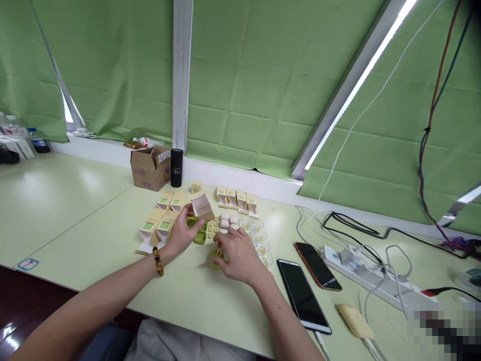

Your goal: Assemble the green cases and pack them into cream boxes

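Note:
My left hand (182,229) grips a small open cardboard box (203,207), its pale inside facing me. My right hand (238,255) is lowered over a small green container with a clear cover (216,264), thumb and fingers closed about its top. Between the hands sit green trays (200,236) and several small yellow pieces (213,228). Just beyond my right hand are pinkish-white pieces (224,220) and several clear domed covers (259,234). Small beige boxes with green labels (165,225) stand to the left of my left hand.
Another row of beige boxes (236,198) stands at the back. A brown carton (150,169) and a black tumbler (176,168) are behind. At right lie a white phone (303,295), a dark phone (318,265), a yellow case (356,321) and a power strip (370,276) with tangled cables.

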Motion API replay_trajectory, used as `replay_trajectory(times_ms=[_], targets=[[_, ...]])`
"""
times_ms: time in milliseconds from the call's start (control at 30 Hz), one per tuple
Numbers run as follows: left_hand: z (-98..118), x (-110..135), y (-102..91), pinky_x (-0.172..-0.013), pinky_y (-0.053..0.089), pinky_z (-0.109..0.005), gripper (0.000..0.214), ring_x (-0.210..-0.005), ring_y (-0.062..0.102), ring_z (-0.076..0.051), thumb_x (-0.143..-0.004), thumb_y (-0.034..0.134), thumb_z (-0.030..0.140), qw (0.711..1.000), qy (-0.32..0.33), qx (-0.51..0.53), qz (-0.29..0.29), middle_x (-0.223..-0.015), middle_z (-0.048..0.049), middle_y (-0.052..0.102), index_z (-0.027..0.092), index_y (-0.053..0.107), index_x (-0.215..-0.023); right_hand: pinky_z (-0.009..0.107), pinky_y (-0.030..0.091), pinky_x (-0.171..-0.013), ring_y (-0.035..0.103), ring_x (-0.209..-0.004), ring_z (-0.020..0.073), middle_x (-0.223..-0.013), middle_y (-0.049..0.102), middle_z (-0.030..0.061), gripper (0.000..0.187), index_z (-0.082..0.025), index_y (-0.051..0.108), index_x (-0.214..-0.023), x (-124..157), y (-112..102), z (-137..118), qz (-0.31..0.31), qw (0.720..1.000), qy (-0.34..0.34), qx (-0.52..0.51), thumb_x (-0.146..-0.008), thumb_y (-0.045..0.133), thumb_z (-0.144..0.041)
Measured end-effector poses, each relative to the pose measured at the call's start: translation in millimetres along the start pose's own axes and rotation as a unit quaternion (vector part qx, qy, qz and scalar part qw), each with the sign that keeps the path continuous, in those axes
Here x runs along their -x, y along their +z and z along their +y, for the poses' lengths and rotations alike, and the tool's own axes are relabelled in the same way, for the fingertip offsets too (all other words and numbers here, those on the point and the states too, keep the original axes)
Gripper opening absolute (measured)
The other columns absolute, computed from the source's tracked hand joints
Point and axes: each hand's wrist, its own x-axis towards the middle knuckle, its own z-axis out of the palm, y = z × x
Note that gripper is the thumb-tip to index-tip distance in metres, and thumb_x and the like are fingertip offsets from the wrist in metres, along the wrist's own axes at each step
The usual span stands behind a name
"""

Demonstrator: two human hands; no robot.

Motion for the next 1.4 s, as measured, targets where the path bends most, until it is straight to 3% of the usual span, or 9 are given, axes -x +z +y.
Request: replay_trajectory(times_ms=[267, 467, 600, 833, 967, 1133, 1300, 1333, 1400], targets=[[6.3, -2.9, -3.8, -0.096, 0.053, -0.041, 0.052, -0.11, 0.066, -0.026, -0.086, 0.074, 0.037, 0.999, 0.014, -0.048, -0.004, -0.123, -0.0101, 0.069, 0.02, 0.055, -0.131, 0.04, 0.04, -0.09, 0.063, -0.099, 0.0286, -0.096, 0.075, 0.0081, 0.036, -0.02, 0.069, -0.098, 2.8, 1.0, -3.3, -0.061, 0.997, -0.01, 0.034, -0.077, 0.089, -0.041], [40.2, -7.8, -16.6, -0.095, 0.056, -0.045, 0.045, -0.11, 0.069, -0.03, -0.08, 0.075, 0.025, 0.986, 0.03, -0.118, -0.111, -0.119, -0.0078, 0.072, 0.023, 0.059, -0.121, 0.039, 0.041, -0.087, 0.063, -0.096, 0.0275, -0.096, 0.074, 0.0079, 0.032, -0.02, 0.069, -0.092, 2.6, 0.2, -3.7, -0.061, 0.997, -0.014, 0.036, -0.074, 0.09, -0.034], [42.2, 4.8, -30.7, -0.09, 0.057, -0.044, 0.045, -0.108, 0.071, -0.032, -0.08, 0.075, 0.022, 0.968, 0.027, -0.168, -0.182, -0.119, -0.0073, 0.074, 0.026, 0.061, -0.122, 0.039, 0.042, -0.085, 0.063, -0.094, 0.0269, -0.091, 0.074, 0.0059, 0.026, -0.022, 0.07, -0.092, 4.5, -9.2, 3.0, -0.051, 0.999, 0.008, 0.014, -0.077, 0.089, -0.031], [26.3, 40.8, -38.7, -0.087, 0.052, -0.041, 0.042, -0.106, 0.066, -0.034, -0.084, 0.078, 0.033, 0.941, 0.084, -0.228, -0.235, -0.117, -0.0076, 0.075, 0.028, 0.065, -0.123, 0.041, 0.046, -0.084, 0.065, -0.099, 0.029, -0.105, 0.075, 0.0078, 0.026, -0.023, 0.069, -0.111, 8.0, -33.3, 17.9, 0.074, 0.996, 0.042, -0.026, -0.087, 0.078, -0.03], [23.4, 50.3, -30.5, -0.092, 0.046, -0.041, 0.039, -0.109, 0.065, -0.034, -0.085, 0.078, 0.033, 0.937, 0.089, -0.226, -0.252, -0.116, -0.0085, 0.073, 0.026, 0.065, -0.121, 0.042, 0.05, -0.084, 0.066, -0.101, 0.0297, -0.112, 0.074, 0.0097, 0.03, -0.022, 0.066, -0.118, 7.1, -33.1, 21.7, 0.155, 0.985, 0.05, -0.059, -0.09, 0.073, -0.031], [19.6, 52.5, -27.5, -0.094, 0.045, -0.042, 0.045, -0.11, 0.062, -0.035, -0.085, 0.078, 0.032, 0.924, 0.077, -0.256, -0.273, -0.116, -0.0101, 0.07, 0.027, 0.064, -0.128, 0.042, 0.054, -0.085, 0.068, -0.105, 0.0304, -0.116, 0.073, 0.0099, 0.03, -0.023, 0.065, -0.119, 7.8, -29.6, 25.9, 0.2, 0.974, 0.055, -0.087, -0.091, 0.072, -0.032], [27.7, 49.8, -34.2, -0.101, 0.046, -0.05, 0.08, -0.124, 0.057, -0.041, -0.076, 0.086, 0.039, 0.936, 0.088, -0.25, -0.231, -0.129, -0.0134, 0.064, 0.027, 0.051, -0.147, 0.043, 0.057, -0.086, 0.069, -0.106, 0.0301, -0.118, 0.074, 0.0101, 0.031, -0.025, 0.065, -0.121, 9.6, -29.2, 29.6, 0.239, 0.965, 0.054, -0.097, -0.092, 0.071, -0.034], [32.2, 48.5, -36.0, -0.104, 0.046, -0.052, 0.081, -0.128, 0.055, -0.041, -0.077, 0.086, 0.04, 0.941, 0.095, -0.243, -0.214, -0.133, -0.014, 0.062, 0.028, 0.049, -0.148, 0.043, 0.057, -0.087, 0.069, -0.106, 0.0301, -0.118, 0.074, 0.0101, 0.031, -0.025, 0.065, -0.121, 9.8, -29.0, 30.0, 0.249, 0.962, 0.052, -0.098, -0.092, 0.071, -0.035], [42.0, 45.8, -39.1, -0.109, 0.046, -0.053, 0.061, -0.132, 0.053, -0.038, -0.085, 0.079, 0.039, 0.953, 0.116, -0.217, -0.178, -0.136, -0.0143, 0.06, 0.028, 0.055, -0.14, 0.044, 0.058, -0.087, 0.069, -0.107, 0.0301, -0.118, 0.074, 0.0102, 0.032, -0.026, 0.065, -0.123, 9.9, -28.2, 30.5, 0.273, 0.955, 0.047, -0.102, -0.093, 0.071, -0.035]])
